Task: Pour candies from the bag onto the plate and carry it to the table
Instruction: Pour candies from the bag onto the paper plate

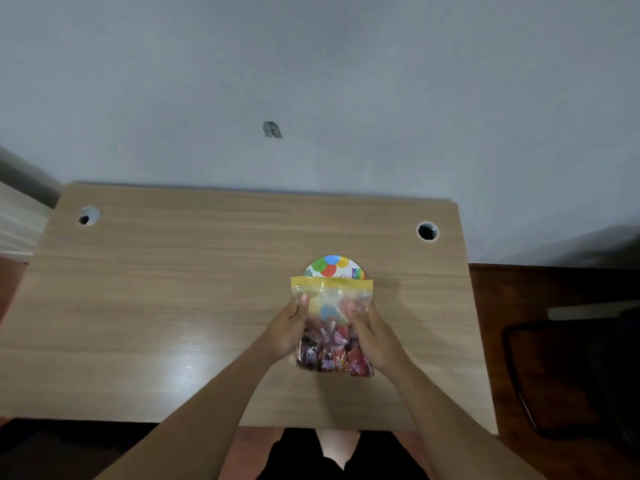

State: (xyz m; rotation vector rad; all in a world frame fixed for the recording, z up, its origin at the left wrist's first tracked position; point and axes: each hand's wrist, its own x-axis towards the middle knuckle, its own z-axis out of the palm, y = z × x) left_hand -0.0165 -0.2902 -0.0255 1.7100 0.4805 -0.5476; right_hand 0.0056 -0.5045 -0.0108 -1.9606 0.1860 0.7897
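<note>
A: What is the surface like?

B: A pale wood-grain bench (173, 306), pushed against a plain grey-white wall (346, 64). Light glares off the bench to the left of the bag.

A: Where is the bag?

B: The bag (334, 323) is right of the bench's middle, held upright just above it or resting on it; I cannot tell which. It is clear plastic with a yellow zip strip across the top. The candies (332, 355), in red and purple wrappers, are heaped in its lower half.

A: And the hands?

B: Both grip the bag. The left hand (285, 330) clasps its left side, thumb near the strip. The right hand (375, 337) clasps its right side, fingers pressed on the front.

A: The plate?

B: The plate (334, 266) lies on the bench just behind the bag, its top edge showing above the strip, printed with coloured dots. The rest is hidden by the bag.

A: Anything else on the bench?

B: Two round cable holes beyond the bag, one far left (88, 215), one to the right (427, 231).

A: The room?

B: A dark mark (272, 129) on the wall above the bag. A reddish-brown floor (491, 306) right of the bench, and a dark chair (571, 375) there, blurred.
</note>
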